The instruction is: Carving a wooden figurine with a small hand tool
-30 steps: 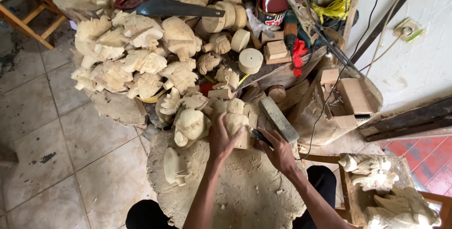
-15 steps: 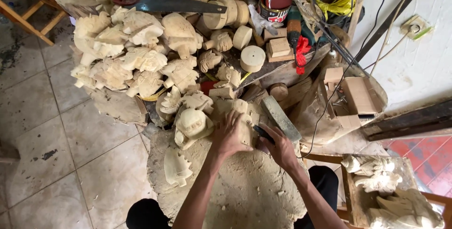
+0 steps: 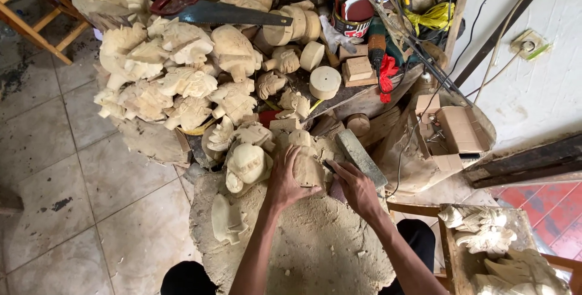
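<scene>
Pale wood carving now pinned under our left hand, our right hand has closed in, gripping a chisel beside it.

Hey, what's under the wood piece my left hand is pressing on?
The left hand holds a pale carved wood piece on a sawdust-covered stump. The right hand grips a tool beside it. The spot directly beneath the piece is covered by the piece and both hands.
</scene>
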